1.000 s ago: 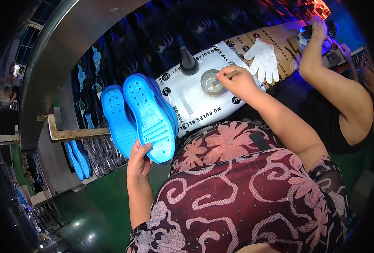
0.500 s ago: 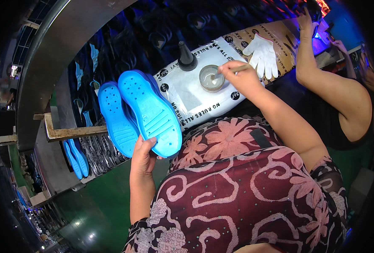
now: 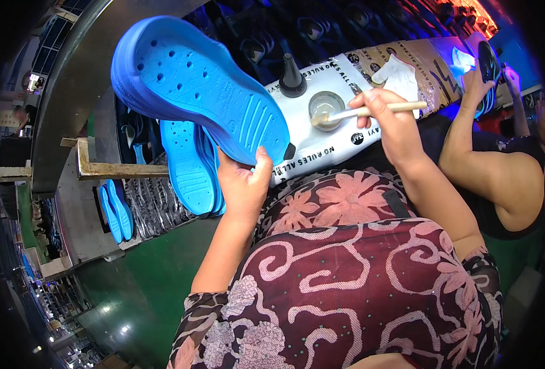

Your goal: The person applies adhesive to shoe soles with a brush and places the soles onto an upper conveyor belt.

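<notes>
My left hand (image 3: 243,178) grips a blue shoe sole (image 3: 192,83) by its narrower end and holds it raised and tilted, its holed and ribbed inner face turned up. Below it, more blue soles (image 3: 189,178) rest in a stack. In my right hand (image 3: 392,123) is a brush (image 3: 371,111) with a pale wooden handle, pinched between thumb and fingers. The bristles are at the rim of a clear cup (image 3: 326,103) of cloudy liquid. That cup stands on a white printed wrapped surface (image 3: 309,157), near a dark cone-shaped nozzle piece (image 3: 292,77).
A white glove (image 3: 398,77) lies on brown printed wrapping (image 3: 429,64). Another person's arm (image 3: 469,135) works at the right, holding a dark shoe. More blue soles (image 3: 115,212) lie at left near a wooden bar (image 3: 122,171). A metal frame (image 3: 69,80) curves overhead.
My left hand has lifted one blue sole off the stack, up and toward me. My right hand has drawn the brush out of the cup to its near rim.
</notes>
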Demonstrator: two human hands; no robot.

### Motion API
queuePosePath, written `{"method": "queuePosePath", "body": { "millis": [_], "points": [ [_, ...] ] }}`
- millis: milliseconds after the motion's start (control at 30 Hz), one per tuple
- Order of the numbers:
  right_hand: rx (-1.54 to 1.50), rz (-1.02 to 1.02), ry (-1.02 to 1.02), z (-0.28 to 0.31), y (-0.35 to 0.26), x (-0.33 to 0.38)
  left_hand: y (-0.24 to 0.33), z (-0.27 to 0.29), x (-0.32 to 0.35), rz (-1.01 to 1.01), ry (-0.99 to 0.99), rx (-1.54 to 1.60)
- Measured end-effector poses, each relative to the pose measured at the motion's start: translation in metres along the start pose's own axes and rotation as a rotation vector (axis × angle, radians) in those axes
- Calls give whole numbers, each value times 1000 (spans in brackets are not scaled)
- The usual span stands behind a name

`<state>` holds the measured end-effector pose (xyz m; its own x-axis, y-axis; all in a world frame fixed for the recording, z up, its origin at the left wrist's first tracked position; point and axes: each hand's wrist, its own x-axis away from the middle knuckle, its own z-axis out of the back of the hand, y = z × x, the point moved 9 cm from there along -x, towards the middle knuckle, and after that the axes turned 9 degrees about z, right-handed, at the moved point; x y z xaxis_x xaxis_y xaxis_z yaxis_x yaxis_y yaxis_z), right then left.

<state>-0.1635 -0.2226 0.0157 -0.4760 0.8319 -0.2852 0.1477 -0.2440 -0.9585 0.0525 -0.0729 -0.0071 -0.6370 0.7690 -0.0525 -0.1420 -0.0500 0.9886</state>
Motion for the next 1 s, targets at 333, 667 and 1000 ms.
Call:
{"method": "queuePosePath", "body": {
  "millis": [333, 667, 1000],
  "points": [
    [337, 449, -222, -56, -42, 10, 21, -10, 4, -137, -3, -15],
    [423, 460, -194, -52, -47, 7, 19, -4, 5, -193, 24, -43],
    [566, 660, -237, -59, -56, 10, 19, -2, 7, -220, 31, -25]
  ]
}}
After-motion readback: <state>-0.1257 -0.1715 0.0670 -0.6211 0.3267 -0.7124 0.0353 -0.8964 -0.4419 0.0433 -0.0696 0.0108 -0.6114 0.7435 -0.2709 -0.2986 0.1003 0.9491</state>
